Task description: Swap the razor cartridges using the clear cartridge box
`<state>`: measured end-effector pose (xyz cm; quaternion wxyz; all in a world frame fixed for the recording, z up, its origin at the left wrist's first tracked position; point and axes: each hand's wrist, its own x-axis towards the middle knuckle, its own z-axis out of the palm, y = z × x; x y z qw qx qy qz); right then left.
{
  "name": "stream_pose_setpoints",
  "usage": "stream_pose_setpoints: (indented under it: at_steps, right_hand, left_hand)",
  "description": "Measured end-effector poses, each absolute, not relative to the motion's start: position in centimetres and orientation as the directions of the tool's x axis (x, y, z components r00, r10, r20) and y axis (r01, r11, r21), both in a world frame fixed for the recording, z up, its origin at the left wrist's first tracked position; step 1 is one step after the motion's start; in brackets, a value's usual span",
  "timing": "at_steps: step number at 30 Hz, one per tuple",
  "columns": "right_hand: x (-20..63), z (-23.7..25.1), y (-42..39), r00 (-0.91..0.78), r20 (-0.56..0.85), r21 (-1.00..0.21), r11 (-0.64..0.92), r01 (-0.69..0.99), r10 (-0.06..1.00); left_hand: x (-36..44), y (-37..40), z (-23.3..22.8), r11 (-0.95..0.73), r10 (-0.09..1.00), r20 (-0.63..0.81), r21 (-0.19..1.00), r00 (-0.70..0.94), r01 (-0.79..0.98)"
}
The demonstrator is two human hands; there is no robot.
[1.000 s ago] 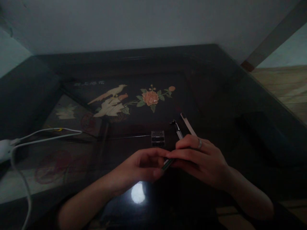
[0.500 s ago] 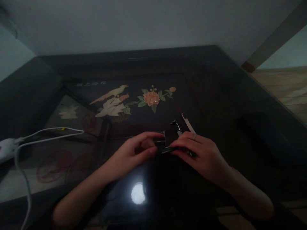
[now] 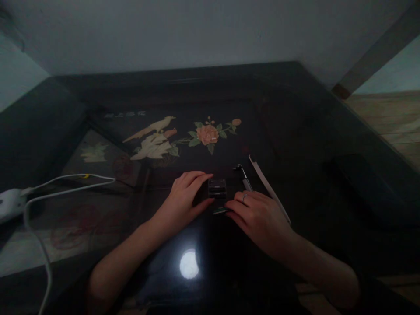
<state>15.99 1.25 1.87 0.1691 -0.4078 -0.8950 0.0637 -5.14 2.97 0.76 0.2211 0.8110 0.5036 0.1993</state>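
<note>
A small clear case is pinched by the left hand; a thin tool is gripped under the right hand. The tabletop inscription is illegible.

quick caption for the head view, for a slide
Two hands, left hand and right hand, meet at a small clear box on a dark inlaid table.

The room is dim, so the little clear box at twelve o'clock from my hands shows no contents I can make out. My right hand covers most of a thin dark piece; only its tip shows at nine o'clock. A slim tool runs under my fingers. The white cable and charger leave the picture's left edge. My forearms are cut off below.
</note>
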Motion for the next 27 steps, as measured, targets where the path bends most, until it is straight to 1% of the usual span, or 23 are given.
stream_pose_setpoints:
  at_steps: [4, 8, 14, 17, 20, 22, 25, 27]
  right_hand:
    - [15.9, 1.7, 1.0, -0.613, 0.247, -0.221, 0.659, 0.719, 0.751]
    - [15.8, 1.6, 0.8, -0.641, 0.255, -0.185, 0.687, 0.702, 0.724]
    - [15.8, 1.8, 0.8, -0.628, 0.257, -0.204, 0.677, 0.707, 0.734]
    - [15.9, 1.8, 1.0, -0.622, 0.249, -0.236, 0.670, 0.704, 0.742]
    - [16.3, 1.8, 1.2, -0.586, 0.290, -0.326, 0.654, 0.683, 0.757]
    - [16.7, 2.1, 1.4, -0.537, 0.304, -0.443, 0.616, 0.652, 0.787]
    - [17.1, 2.5, 1.5, -0.459, 0.256, -0.637, 0.506, 0.582, 0.851]
    - [17.2, 2.8, 1.6, -0.430, 0.204, -0.715, 0.434, 0.549, 0.880]
  left_hand:
    - [-5.1, 3.0, 0.6, -0.419, 0.895, 0.092, 0.514, 0.437, 0.749]
    - [-5.2, 3.1, 0.5, -0.426, 0.893, 0.105, 0.515, 0.438, 0.744]
    - [-5.2, 3.2, 0.4, -0.418, 0.898, 0.108, 0.512, 0.426, 0.751]
    - [-5.2, 3.4, 0.3, -0.416, 0.900, 0.118, 0.515, 0.419, 0.749]
    - [-5.2, 3.3, 0.5, -0.417, 0.901, 0.135, 0.527, 0.412, 0.740]
    - [-5.2, 3.1, 0.8, -0.421, 0.902, 0.162, 0.539, 0.400, 0.730]
    - [-4.9, 2.4, 1.7, -0.417, 0.908, 0.232, 0.569, 0.348, 0.709]
    - [-4.6, 1.9, 2.3, -0.407, 0.913, 0.263, 0.606, 0.311, 0.683]
